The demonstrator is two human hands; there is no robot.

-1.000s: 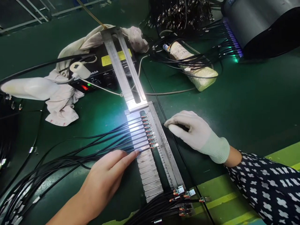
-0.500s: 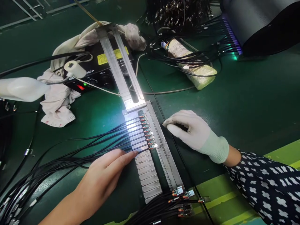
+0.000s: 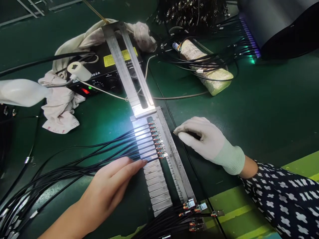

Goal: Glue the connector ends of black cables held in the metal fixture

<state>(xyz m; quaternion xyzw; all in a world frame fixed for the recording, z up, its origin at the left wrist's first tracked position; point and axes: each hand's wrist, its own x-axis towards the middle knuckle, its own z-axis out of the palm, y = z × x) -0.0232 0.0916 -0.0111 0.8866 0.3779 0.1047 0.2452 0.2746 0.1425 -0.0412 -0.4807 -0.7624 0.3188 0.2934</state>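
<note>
Head view: one metal fixture (image 3: 159, 192), several black cables (image 3: 143, 127) laid across it.
Left hand (image 3: 111, 187): bare, fingers together, tips at one cable; pinch unclear.
Right hand (image 3: 205, 141): gloved, thumb and forefinger curled close, beside fixture.
Connectors (image 3: 190, 203) at near end: at least five.

"Left hand (image 3: 112, 186)?"
"Bare, angled in from lower left, fingers (image 3: 136, 167) extended and close together. Pinch hidden."
"Right hand (image 3: 205, 141)?"
"White-gloved, curled, thumb (image 3: 188, 139) tucked near the smudged index finger (image 3: 183, 127). Wrist (image 3: 249, 167) bare between pale green cuff (image 3: 234, 159) and patterned sleeve (image 3: 284, 196)."
</note>
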